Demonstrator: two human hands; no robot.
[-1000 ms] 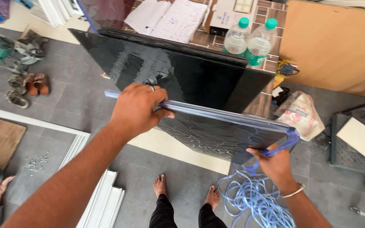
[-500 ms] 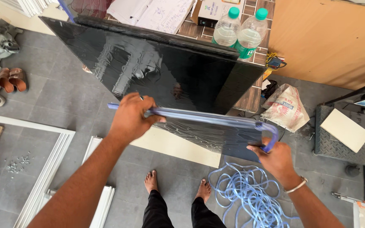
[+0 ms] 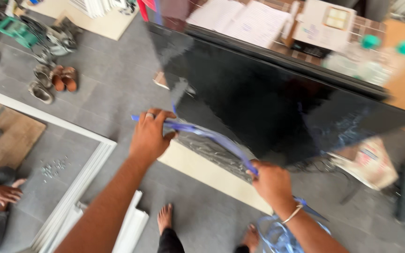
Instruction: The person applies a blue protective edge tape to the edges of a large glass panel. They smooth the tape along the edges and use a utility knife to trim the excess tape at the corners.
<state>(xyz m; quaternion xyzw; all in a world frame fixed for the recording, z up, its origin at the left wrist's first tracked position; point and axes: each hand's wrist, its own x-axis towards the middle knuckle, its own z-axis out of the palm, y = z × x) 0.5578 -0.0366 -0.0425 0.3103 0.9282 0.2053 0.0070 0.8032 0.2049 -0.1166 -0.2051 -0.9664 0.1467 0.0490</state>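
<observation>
Two hands work one blue strip (image 3: 212,136) along the near edge of a large black glass panel (image 3: 277,103). The left hand (image 3: 150,136) is clenched over the strip's left end, a ring on one finger, knuckles up, thumb tucked under against the panel edge. The right hand (image 3: 272,182) pinches the strip where it meets the edge further right, a thin bangle at the wrist. Between them the strip runs taut and slightly bowed. More of it lies in loose loops (image 3: 282,234) on the grey floor (image 3: 118,84) by the person's bare feet (image 3: 165,218).

The strip looks soft, rubbery and light; it bends freely and would likely stretch if pulled hard, so short grips close to the edge suit it better than a long reach. The panel is another matter: stiff, glossy, probably heavy and brittle, with a smooth face that offers no hold. It leans or lies tilted with its far side against a cluttered table (image 3: 268,23); how it is supported is unclear. Its edges are the only sensible place to grip, and the corners seem the parts most likely to chip.

At far left another person's hand (image 3: 1,193) rests near a white frame (image 3: 78,180).
</observation>
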